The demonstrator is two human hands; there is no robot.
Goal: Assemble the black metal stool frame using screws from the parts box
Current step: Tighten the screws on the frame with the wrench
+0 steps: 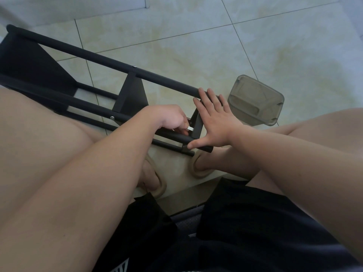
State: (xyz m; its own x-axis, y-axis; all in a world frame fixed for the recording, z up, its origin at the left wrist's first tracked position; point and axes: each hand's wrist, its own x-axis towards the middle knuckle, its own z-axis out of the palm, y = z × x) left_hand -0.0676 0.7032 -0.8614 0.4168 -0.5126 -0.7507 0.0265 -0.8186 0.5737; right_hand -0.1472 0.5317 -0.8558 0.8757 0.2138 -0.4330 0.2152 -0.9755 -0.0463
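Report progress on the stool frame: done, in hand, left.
Done: the stool frame lies on its side with legs and cross plates joined; screw heads show on two legs. In hand: the left hand pinches a small silver piece at the brace near the leg ends, while the right hand, spread flat, steadies the legs. Left: this joint; whether screws remain in the parts box cannot be told.
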